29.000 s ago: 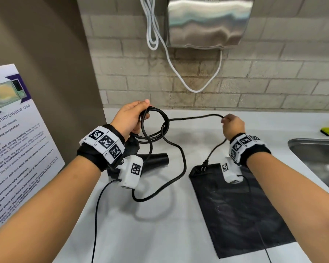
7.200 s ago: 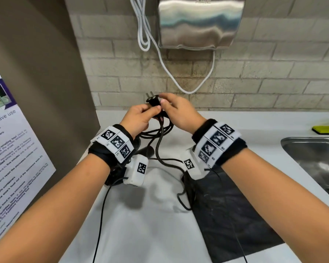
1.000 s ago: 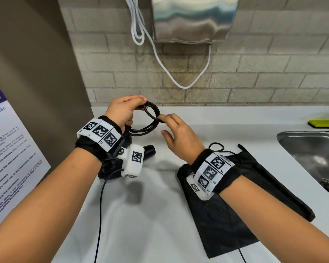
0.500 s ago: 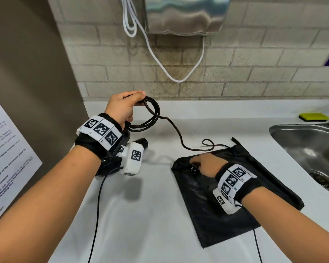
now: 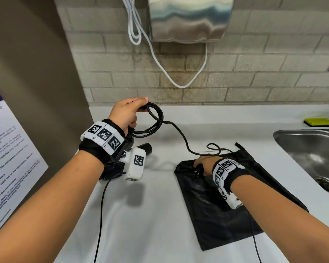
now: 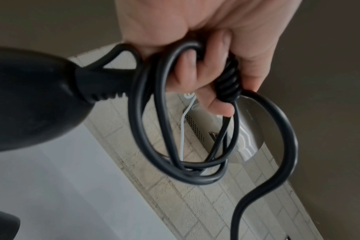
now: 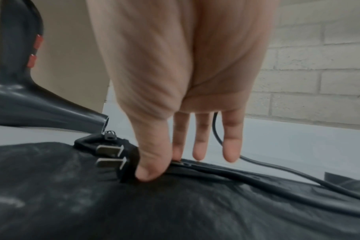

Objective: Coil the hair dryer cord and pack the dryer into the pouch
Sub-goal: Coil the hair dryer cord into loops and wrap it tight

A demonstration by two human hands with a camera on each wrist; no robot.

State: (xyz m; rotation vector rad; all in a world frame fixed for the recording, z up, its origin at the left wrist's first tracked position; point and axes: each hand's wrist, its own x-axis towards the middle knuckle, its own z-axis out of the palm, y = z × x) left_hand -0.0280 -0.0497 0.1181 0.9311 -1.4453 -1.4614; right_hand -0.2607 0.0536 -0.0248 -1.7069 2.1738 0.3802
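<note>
My left hand [image 5: 130, 113] is raised over the white counter and grips a few loops of the black cord coil [image 5: 157, 120]; in the left wrist view its fingers [image 6: 206, 68] curl round the coil [image 6: 150, 133] beside the dryer's handle [image 6: 31, 97]. The black hair dryer [image 5: 146, 148] lies under that wrist. A loose cord tail runs right to the flat black pouch [image 5: 217, 209]. There my right hand [image 5: 202, 164] pinches the plug [image 7: 115, 155] between thumb and forefinger [image 7: 160, 165], prongs pointing left, on the pouch [image 7: 134, 211].
A steel sink [image 5: 311, 147] sits at the right with a yellow-green sponge [image 5: 318, 122] behind it. A steel hand dryer [image 5: 188, 18] and its white cable [image 5: 160, 63] hang on the brick wall. A poster [image 5: 8, 158] leans at the left.
My right hand left the coil and dropped to the pouch, where it now pinches the plug. The cord's tail has come out of the coil. My left hand stays raised.
</note>
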